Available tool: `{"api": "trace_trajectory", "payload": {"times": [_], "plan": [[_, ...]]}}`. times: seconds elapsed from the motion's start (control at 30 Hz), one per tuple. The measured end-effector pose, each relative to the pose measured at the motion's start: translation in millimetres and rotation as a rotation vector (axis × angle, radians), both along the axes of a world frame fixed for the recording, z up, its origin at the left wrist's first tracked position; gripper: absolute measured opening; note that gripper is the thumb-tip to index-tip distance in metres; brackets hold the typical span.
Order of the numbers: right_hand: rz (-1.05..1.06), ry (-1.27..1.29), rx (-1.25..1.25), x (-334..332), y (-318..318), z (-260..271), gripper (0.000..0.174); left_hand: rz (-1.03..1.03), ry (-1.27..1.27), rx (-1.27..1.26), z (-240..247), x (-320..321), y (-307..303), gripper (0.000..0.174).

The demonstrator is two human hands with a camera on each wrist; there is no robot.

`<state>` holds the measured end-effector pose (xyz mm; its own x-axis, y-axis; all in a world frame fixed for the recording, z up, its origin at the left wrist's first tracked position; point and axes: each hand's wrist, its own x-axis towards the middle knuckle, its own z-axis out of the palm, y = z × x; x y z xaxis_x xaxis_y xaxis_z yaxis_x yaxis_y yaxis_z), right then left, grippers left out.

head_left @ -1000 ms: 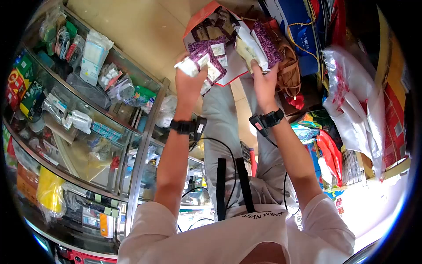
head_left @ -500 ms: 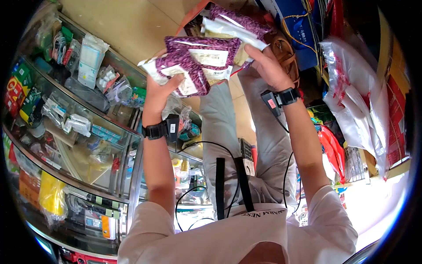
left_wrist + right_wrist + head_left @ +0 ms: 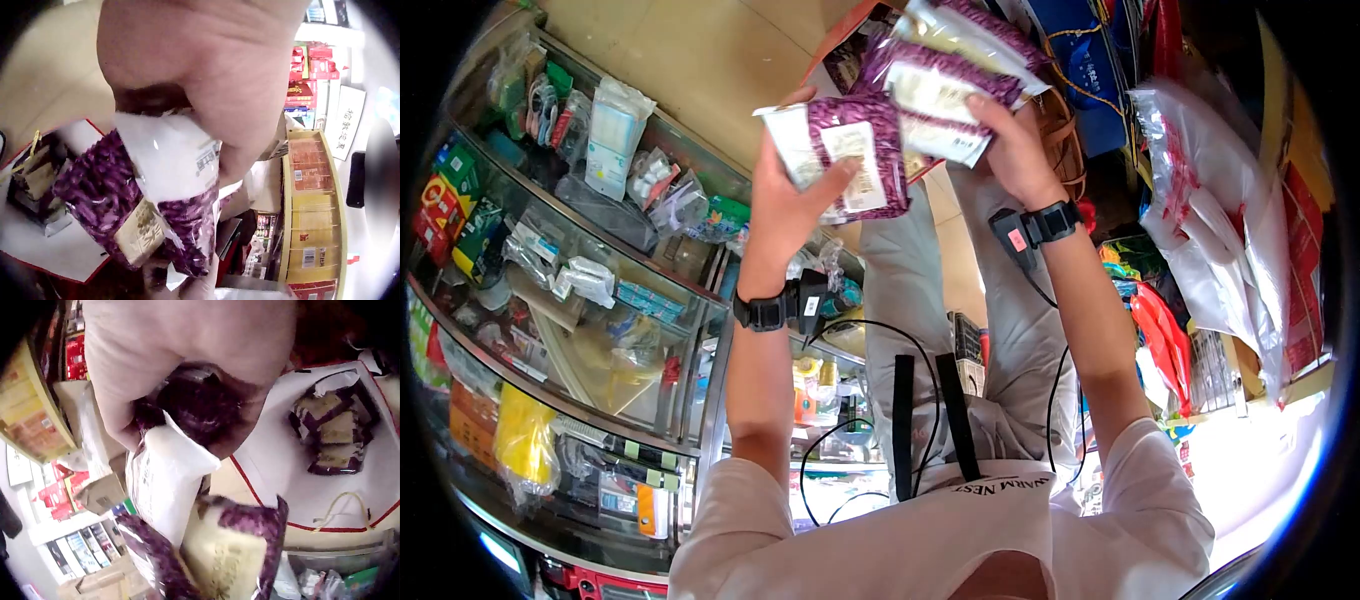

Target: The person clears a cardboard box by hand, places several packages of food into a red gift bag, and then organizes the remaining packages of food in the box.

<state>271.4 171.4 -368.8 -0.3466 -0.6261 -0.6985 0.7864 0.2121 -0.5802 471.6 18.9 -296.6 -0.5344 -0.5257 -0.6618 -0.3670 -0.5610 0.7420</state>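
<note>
In the head view the left hand (image 3: 785,205) grips a purple-and-white packet (image 3: 883,160), thumb across its label. The right hand (image 3: 1022,160) pinches several similar packets (image 3: 945,95), fanned beside the first one. Behind them stands a white paper bag with a red edge, its rim (image 3: 247,481) seen in the right wrist view, where more packets (image 3: 340,428) lie inside. The left wrist view shows a packet with a white end (image 3: 169,156) under the left hand (image 3: 206,69). In the right wrist view packets (image 3: 169,481) hang from the right hand (image 3: 187,350).
Glass display shelves (image 3: 600,270) with small packaged goods line the left. A brown handbag (image 3: 1060,150), a blue bag (image 3: 1080,70) and clear plastic bags (image 3: 1215,220) are at the right. The person's legs (image 3: 905,290) are below the hands.
From above the bag, both hands have come nearer the camera with packets, then shifted slightly right and up. The left hand's packet has turned more upright.
</note>
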Motion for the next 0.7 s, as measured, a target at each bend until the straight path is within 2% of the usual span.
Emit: {"api": "trace_trajectory", "payload": {"times": [0.07, 0.1, 0.2, 0.27, 0.3, 0.33, 0.4, 0.5, 0.67, 0.7], "plan": [[-0.148, -0.014, 0.032, -9, 2, -12, 0.051, 0.066, -0.209, -0.111, 5, 21, -3, 0.064], [-0.117, 0.045, 0.04, -16, 1, -12, 0.05, 0.125, -0.239, -0.108, 17, 27, -9, 0.063], [-0.073, 0.087, 0.112, -32, -6, -1, 0.048, 0.17, -0.142, -0.156, 40, 53, -27, 0.07], [0.04, 0.151, -0.004, -31, -10, 0, 0.047, 0.193, 0.041, -0.168, 50, 46, -33, 0.075], [0.058, 0.122, 0.008, -26, -17, 9, 0.049, 0.116, 0.04, -0.126, 53, 42, -37, 0.077], [0.174, 0.149, 0.017, -24, -18, 12, 0.049, 0.089, 0.062, -0.106, 50, 31, -38, 0.073], [0.239, -0.013, -0.04, -16, -18, 22, 0.05, -0.051, -0.106, -0.079, 32, 15, -39, 0.071], [0.231, -0.072, -0.082, 0, -10, 18, 0.053, 0.011, 0.231, -0.039, 13, -26, -32, 0.071], [0.185, -0.127, -0.075, 6, -6, 26, 0.05, 0.065, 0.239, -0.109, 7, -25, -16, 0.072], [0.164, -0.168, -0.05, 6, -5, 24, 0.048, 0.158, 0.239, -0.143, 10, -24, -13, 0.072]]}}
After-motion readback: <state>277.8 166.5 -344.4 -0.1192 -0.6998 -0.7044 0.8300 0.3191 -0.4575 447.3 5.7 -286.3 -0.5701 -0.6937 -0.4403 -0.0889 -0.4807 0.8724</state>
